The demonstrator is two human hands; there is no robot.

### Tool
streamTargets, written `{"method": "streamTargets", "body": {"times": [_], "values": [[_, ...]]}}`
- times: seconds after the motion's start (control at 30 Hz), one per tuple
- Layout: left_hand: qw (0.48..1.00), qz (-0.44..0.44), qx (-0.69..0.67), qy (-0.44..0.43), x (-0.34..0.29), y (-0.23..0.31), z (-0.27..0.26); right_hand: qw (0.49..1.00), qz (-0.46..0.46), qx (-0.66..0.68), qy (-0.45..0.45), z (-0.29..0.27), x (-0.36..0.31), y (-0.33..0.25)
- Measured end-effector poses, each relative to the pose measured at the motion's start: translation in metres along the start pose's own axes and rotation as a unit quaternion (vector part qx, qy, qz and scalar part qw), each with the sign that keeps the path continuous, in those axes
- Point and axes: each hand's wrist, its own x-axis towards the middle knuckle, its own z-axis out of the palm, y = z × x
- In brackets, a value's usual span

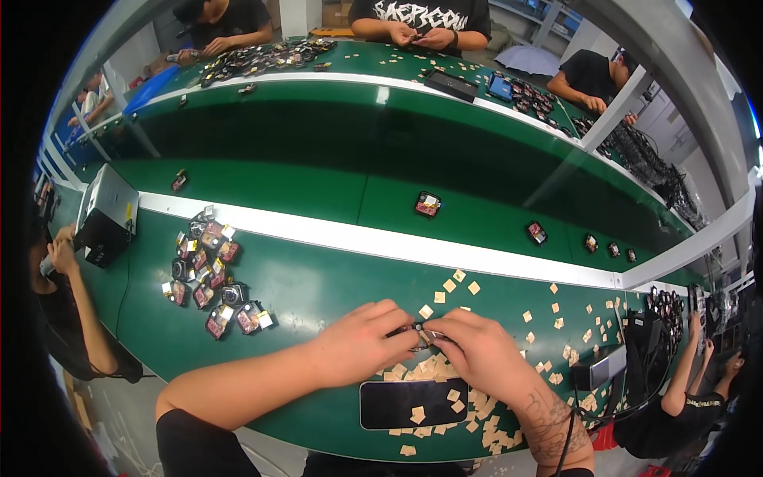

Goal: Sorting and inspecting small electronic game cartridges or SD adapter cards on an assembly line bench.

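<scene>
Near the front of the green bench, my left hand (367, 340) and my right hand (475, 343) meet with fingers closed on a small dark electronic unit (418, 327). Fingertips hide most of it. Beneath my hands lie many small beige paper squares (433, 369), loosely heaped and spreading to the right. A black smartphone (373, 407) rests flat just below them, a few squares lying on its screen. Left of my left forearm is a pile of small black electronic units (202, 259) with reddish faces and white and yellow labels.
A white rail (350, 246) divides my bench from a green conveyor belt carrying spaced units (427, 203). A grey box (110, 213) stands at left; a black block-shaped device (600, 367) with cables sits at right. Several people work around, behind metal posts (620, 103).
</scene>
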Motion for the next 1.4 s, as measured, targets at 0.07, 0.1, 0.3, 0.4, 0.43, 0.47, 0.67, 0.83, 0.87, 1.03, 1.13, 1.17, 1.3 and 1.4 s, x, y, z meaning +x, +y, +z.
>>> {"method": "streamTargets", "body": {"times": [0.07,0.1,0.3,0.4,0.43,0.47,0.67,0.83,0.87,1.03,1.13,1.17,1.3,1.4], "values": [[1.0,0.004,-0.004,0.003,0.001,0.0,0.0,1.0,-0.006,-0.02,0.013,0.007,-0.001,-0.002],[1.0,0.007,0.005,-0.001,0.002,0.0,-0.001,0.999,-0.007,-0.023,0.022,0.01,-0.002,-0.002],[1.0,-0.002,0.005,0.0,0.003,0.002,-0.002,0.997,0.023,0.046,0.059,0.022,-0.004,0.0],[1.0,-0.01,-0.006,0.001,0.002,0.002,-0.003,0.992,0.062,0.09,0.059,0.021,-0.003,-0.007],[1.0,-0.009,-0.008,-0.001,0.001,0.001,-0.003,0.99,0.081,0.104,0.057,0.02,-0.002,-0.009],[1.0,-0.009,-0.007,0.0,0.001,0.001,-0.003,0.99,0.08,0.103,0.057,0.021,-0.002,-0.009],[1.0,-0.015,-0.01,0.01,0.003,0.004,-0.001,0.995,0.057,0.019,0.085,0.026,0.0,-0.011],[1.0,-0.025,-0.006,0.016,0.003,0.006,-0.001,0.992,0.044,0.063,0.103,0.028,-0.005,-0.005],[1.0,-0.025,-0.005,0.016,0.003,0.006,-0.001,0.992,0.043,0.064,0.104,0.027,-0.006,-0.006],[0.999,-0.028,-0.016,0.021,0.005,0.006,-0.002,0.996,-0.031,0.025,0.082,0.025,-0.006,0.001],[0.999,-0.025,-0.014,0.021,0.004,0.005,-0.003,0.987,0.008,0.092,0.131,0.013,-0.003,-0.006],[0.999,-0.025,-0.014,0.021,0.004,0.006,-0.003,0.988,0.03,0.092,0.124,0.009,-0.004,-0.007],[0.998,0.014,-0.007,0.064,0.007,0.009,-0.002,0.983,0.081,0.127,0.102,0.015,-0.001,0.0],[0.996,0.027,-0.015,0.088,0.01,0.017,-0.002,0.956,0.09,0.271,0.062,0.023,-0.009,0.015]]}}
